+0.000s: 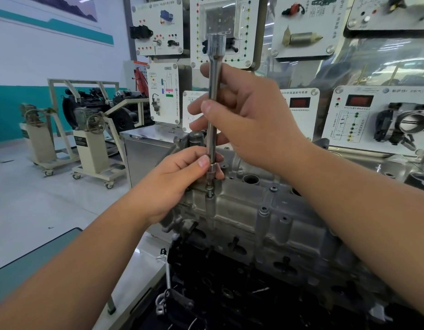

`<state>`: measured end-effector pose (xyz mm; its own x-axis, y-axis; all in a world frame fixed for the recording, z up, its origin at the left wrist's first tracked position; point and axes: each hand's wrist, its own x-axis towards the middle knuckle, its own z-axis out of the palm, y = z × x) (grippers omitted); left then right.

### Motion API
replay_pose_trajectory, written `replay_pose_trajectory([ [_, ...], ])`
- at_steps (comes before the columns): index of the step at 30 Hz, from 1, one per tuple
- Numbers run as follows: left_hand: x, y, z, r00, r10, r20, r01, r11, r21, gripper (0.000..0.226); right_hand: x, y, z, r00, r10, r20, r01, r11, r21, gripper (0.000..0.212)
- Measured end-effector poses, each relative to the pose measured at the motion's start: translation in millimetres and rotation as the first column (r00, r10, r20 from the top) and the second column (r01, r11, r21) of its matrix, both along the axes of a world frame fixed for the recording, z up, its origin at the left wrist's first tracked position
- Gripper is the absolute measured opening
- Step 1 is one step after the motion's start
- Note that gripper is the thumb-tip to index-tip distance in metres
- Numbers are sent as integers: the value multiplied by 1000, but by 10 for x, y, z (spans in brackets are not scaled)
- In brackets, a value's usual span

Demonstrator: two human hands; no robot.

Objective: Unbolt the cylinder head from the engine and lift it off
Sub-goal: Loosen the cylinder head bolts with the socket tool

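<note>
The grey aluminium cylinder head sits on the dark engine block in the lower middle. A long chrome extension bar stands upright, its tip on a bolt at the head's near left corner. My right hand grips the bar around its middle. My left hand pinches the bar's lower end just above the bolt. The bar's wide socket end points up.
Display panels with sensors and a throttle body hang on the wall behind the engine. A steel cabinet stands behind the head. Two engine stands on castors are at the left. A grey-green bench top lies at lower left.
</note>
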<state>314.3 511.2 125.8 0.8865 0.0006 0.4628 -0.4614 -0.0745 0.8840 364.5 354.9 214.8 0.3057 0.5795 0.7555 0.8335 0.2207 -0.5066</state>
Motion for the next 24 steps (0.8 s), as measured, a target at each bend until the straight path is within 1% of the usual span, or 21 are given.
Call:
replay_pose_trajectory([
  [3, -18, 20, 6, 1000, -10, -20, 10, 1000, 2, 21, -22, 8, 4, 1000, 4, -1, -4, 1000, -10, 37],
  [7, 2, -32, -14, 998, 32, 46, -32, 999, -4, 9, -3, 4, -4, 997, -71, 29, 69, 995, 68, 29],
  [9, 6, -43, -20, 997, 47, 55, -47, 999, 1, 10, 9, -4, 3, 997, -70, 32, 68, 996, 63, 26],
  [11, -3, -31, -12, 999, 24, 28, -24, 1000, 2, 14, 5, -10, 16, 999, -33, 9, 33, 999, 29, 33],
  [14, -20, -9, -2, 1000, -13, 11, 13, 999, 35, 19, -14, -8, 13, 1000, 6, 1, -6, 1000, -5, 36],
  [17, -13, -17, -7, 999, -6, 49, 4, 1000, 30, 12, 5, -1, -16, 1000, -9, 13, 9, 1000, 24, 33],
  [19, 2, -32, -14, 997, 20, 72, -22, 999, 29, 8, 23, 2, -15, 999, -44, 12, 43, 998, 43, 41],
  [20, 8, -37, -18, 997, 29, 74, -31, 999, 29, 7, 29, 4, -11, 999, -50, 15, 49, 998, 44, 40],
  [22, 9, -35, -20, 998, 35, 52, -36, 999, 23, 12, 32, 1, -5, 999, -39, 30, 39, 999, 28, 34],
  [24, -5, -16, -13, 1000, 13, 11, -13, 1000, 8, 20, 20, -3, -3, 999, -15, 38, 15, 1000, 3, 36],
])
